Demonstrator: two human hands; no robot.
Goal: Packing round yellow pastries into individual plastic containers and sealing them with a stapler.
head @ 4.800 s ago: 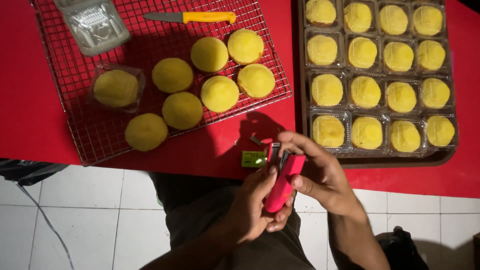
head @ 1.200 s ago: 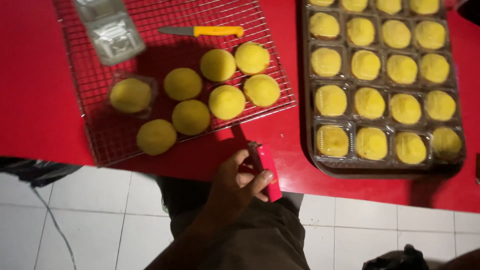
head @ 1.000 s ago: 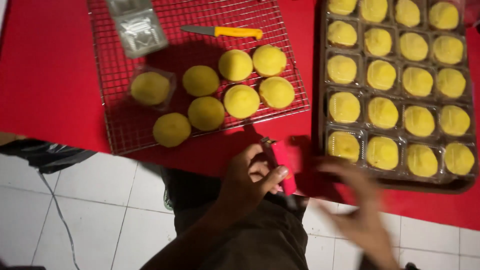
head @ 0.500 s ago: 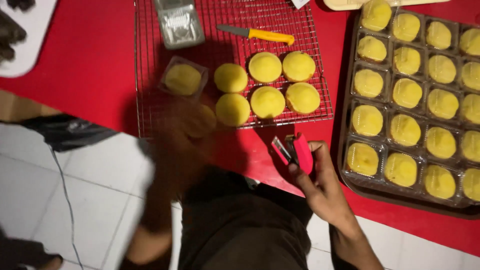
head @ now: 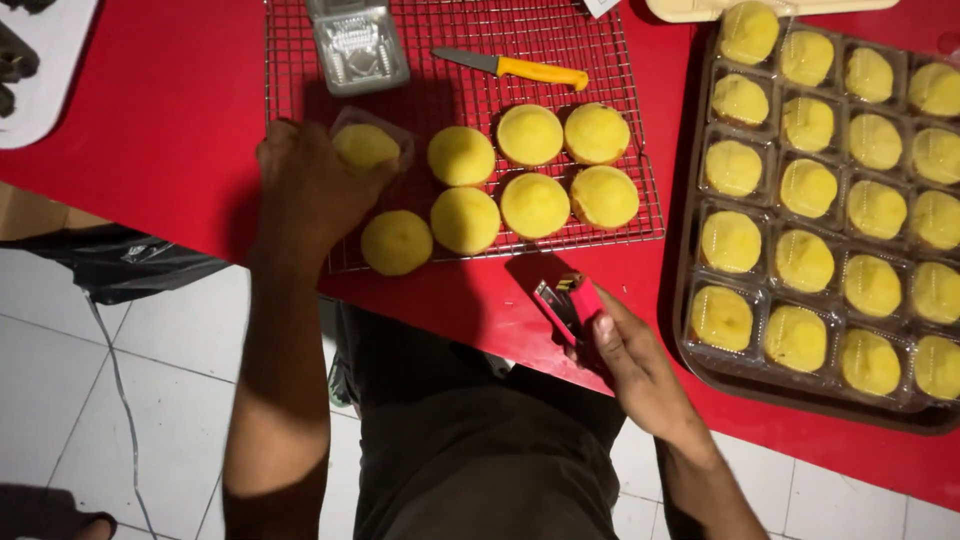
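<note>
My left hand is on the wire cooling rack, fingers curled around a clear plastic cup with a yellow bun inside, at the rack's left side near its front edge. Just right of that cup, six more bare yellow buns sit on the rack in two loose rows, and a seventh bun lies at the rack's front edge, just beside my left hand. At the back of the rack there's an empty clear plastic container, and right of it a knife with a yellow handle lies flat on the wires. My right hand is off the rack, just in front of its right front corner, over the red table, clamped around a pink stapler whose jaw stands open, metal strip showing. Well to the right of the rack stands a dark baking tray packed with yellow buns already in plastic cups. Far left of the rack, a white tray's corner pokes in.
</note>
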